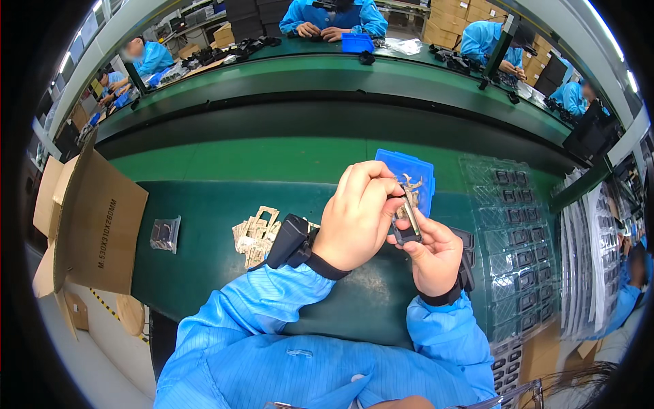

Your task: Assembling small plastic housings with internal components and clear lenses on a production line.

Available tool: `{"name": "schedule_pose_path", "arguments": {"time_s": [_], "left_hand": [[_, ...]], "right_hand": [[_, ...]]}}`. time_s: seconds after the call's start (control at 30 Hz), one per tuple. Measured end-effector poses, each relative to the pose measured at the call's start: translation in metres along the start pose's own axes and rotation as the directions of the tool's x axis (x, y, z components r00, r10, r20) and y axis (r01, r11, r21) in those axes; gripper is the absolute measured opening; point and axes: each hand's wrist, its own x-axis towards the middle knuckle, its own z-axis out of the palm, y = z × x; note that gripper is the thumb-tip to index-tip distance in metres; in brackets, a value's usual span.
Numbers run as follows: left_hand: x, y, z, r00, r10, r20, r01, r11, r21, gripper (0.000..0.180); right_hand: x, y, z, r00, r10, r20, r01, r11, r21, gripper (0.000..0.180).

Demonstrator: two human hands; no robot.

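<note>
A small black plastic frame-like part (408,235) is held up in front of me, tilted, with a pale strip along its side. My right hand (436,253) grips its lower end between thumb and fingers. The fingers of my left hand (355,217) are closed at its upper end; what they pinch there is partly hidden. Just behind my hands stands a blue plastic bin (427,172) with curled tan scraps (411,184) in it. Left of my left wrist lies a loose pile of tan, frame-shaped cut-outs (256,237) on the green mat.
Clear trays of black parts (521,255) line the right side, beside stacked trays (587,252). A small clear bag (165,234) lies left on the mat (204,204), near an open cardboard carton (105,235). Across the far bench (340,65), several people in blue work.
</note>
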Motion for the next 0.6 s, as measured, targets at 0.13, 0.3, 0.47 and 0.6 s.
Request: {"name": "schedule_pose_path", "arguments": {"time_s": [0.13, 0.3, 0.47, 0.6], "left_hand": [[0.0001, 0.0006, -0.0011, 1.000, 0.006, 0.004, -0.006, 1.000, 0.012, 0.020], [0.0003, 0.0037, -0.0030, 1.000, 0.013, -0.025, -0.013, 1.000, 0.024, 0.020], [0.0031, 0.0040, -0.0056, 1.000, 0.018, 0.012, -0.018, 1.000, 0.016, 0.020], [0.0025, 0.0030, -0.0031, 0.999, 0.034, 0.037, -0.036, 0.998, 0.055, 0.019]], "right_hand": [[-0.0004, 0.0018, -0.0015, 1.000, -0.017, 0.018, 0.018, 0.999, -0.041, 0.050], [0.0004, 0.0011, -0.0014, 0.998, -0.048, 0.033, 0.049, 0.998, -0.043, 0.049], [0.0018, 0.0027, -0.0055, 0.995, -0.077, 0.069, 0.082, 0.993, -0.086, 0.050], [0.0017, 0.0017, -0.0053, 0.994, -0.076, 0.074, 0.084, 0.991, -0.104, 0.050]]}}
